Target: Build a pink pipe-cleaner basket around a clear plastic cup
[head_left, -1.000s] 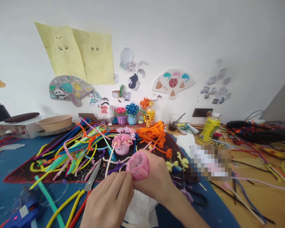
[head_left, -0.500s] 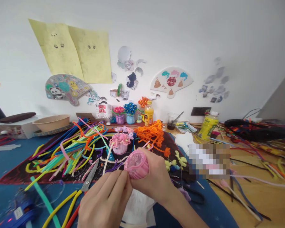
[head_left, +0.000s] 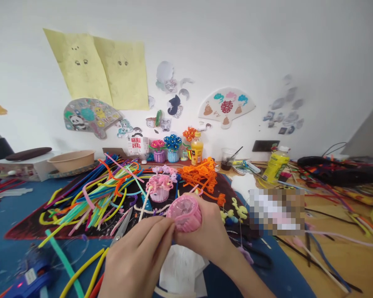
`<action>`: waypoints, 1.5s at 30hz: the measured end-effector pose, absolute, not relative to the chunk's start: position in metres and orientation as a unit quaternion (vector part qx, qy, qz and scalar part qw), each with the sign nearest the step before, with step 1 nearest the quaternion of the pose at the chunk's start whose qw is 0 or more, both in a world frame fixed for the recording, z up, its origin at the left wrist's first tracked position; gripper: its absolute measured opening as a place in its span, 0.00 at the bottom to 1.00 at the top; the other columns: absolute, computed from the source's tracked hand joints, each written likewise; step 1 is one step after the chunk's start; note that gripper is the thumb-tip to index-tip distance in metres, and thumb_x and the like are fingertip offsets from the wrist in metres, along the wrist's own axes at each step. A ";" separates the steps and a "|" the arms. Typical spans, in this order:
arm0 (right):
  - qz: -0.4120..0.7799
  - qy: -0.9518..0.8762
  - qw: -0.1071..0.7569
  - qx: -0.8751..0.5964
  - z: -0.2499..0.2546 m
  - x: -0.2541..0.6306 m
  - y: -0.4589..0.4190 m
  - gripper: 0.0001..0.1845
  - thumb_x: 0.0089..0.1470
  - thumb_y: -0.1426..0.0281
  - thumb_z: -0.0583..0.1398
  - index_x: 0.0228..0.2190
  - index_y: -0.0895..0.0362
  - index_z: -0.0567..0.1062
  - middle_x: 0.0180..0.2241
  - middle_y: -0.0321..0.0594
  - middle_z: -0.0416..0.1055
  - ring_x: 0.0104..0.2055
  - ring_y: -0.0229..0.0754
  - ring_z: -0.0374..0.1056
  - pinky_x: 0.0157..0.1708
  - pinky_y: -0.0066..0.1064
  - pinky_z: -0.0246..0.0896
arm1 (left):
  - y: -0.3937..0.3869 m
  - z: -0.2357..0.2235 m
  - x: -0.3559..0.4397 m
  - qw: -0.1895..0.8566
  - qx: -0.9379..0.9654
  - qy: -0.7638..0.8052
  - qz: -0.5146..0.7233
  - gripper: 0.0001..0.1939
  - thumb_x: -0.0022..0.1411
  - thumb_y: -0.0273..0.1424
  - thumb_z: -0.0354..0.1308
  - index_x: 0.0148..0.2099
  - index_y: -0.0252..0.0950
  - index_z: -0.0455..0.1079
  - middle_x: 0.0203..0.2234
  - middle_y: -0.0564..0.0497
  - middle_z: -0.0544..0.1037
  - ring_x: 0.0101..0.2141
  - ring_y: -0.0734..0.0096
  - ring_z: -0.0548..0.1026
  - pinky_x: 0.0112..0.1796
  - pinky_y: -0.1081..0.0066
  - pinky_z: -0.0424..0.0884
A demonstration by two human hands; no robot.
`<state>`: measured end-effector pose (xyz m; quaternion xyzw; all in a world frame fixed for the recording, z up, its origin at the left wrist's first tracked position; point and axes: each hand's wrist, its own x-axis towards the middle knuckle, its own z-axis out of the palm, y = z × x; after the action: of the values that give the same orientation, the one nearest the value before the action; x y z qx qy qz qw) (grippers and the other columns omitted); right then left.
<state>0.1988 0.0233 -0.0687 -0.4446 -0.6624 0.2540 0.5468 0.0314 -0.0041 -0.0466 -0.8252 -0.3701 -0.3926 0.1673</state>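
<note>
Shifted slightly rightward since earlier: pink ribbed cup (head_left: 186,215), mouth tilted up, above the surface (head_left: 287,271). Right hand (head_left: 205,231): grip curled around its side. Left hand (head_left: 139,252): fingertips pinched together at its rim.

The left hand (head_left: 136,256) and right hand (head_left: 209,231) are bare (slim-fingered, too); beyond the right wrist (head_left: 228,253), the forearm (head_left: 247,275) is bare.

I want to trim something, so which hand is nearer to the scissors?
Left. The left hand is right beside the scissors; the right hand is farther off to the right, around the pink ribbed cup.
</note>
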 end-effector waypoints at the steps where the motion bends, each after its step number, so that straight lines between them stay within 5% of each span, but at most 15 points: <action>1: 0.265 -0.654 0.552 -0.445 -0.069 0.200 0.024 0.13 0.32 0.73 0.68 0.26 0.54 0.73 0.23 0.29 0.70 0.23 0.35 0.62 0.22 0.25 0.59 | -0.004 -0.046 0.030 0.163 -0.835 -0.356 -0.387 0.12 0.70 0.29 0.48 0.44 0.41 0.73 0.35 0.53 0.83 0.32 0.74 0.82 0.34 0.79 0.77; 12: 0.322 -0.638 0.542 -0.442 -0.068 0.197 0.023 0.13 0.31 0.74 0.67 0.27 0.55 0.75 0.23 0.31 0.73 0.24 0.37 0.64 0.24 0.27 0.61 | -0.009 -0.059 0.016 0.235 -0.853 -0.316 -0.343 0.17 0.71 0.26 0.44 0.49 0.36 0.74 0.43 0.45 0.82 0.44 0.65 0.81 0.49 0.68 0.76; 23: 0.375 -0.653 0.524 -0.399 -0.071 0.196 0.019 0.16 0.31 0.77 0.69 0.28 0.57 0.76 0.25 0.31 0.74 0.25 0.35 0.65 0.25 0.23 0.62 | -0.010 -0.057 0.012 0.270 -0.838 -0.326 -0.345 0.14 0.71 0.28 0.48 0.41 0.37 0.76 0.36 0.49 0.84 0.38 0.70 0.83 0.43 0.77 0.77; 32: 0.433 -0.636 0.530 -0.356 -0.070 0.197 0.018 0.17 0.31 0.79 0.67 0.29 0.56 0.75 0.25 0.30 0.72 0.24 0.34 0.63 0.23 0.23 0.60 | -0.005 -0.037 0.011 0.138 -0.857 -0.341 -0.360 0.09 0.71 0.30 0.48 0.45 0.38 0.70 0.36 0.53 0.82 0.34 0.79 0.81 0.39 0.85 0.75; 45: 0.519 -0.610 0.520 -0.298 -0.069 0.204 0.024 0.18 0.29 0.76 0.69 0.30 0.57 0.78 0.28 0.35 0.74 0.29 0.38 0.65 0.28 0.27 0.66 | -0.014 -0.052 0.006 0.215 -0.867 -0.292 -0.341 0.16 0.73 0.30 0.45 0.52 0.39 0.73 0.42 0.49 0.83 0.41 0.69 0.81 0.46 0.74 0.76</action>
<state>0.2040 0.0243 -0.0691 -0.2980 -0.6101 0.5185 0.5197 0.0056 -0.0137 -0.0523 -0.8672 -0.2923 -0.3414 0.2146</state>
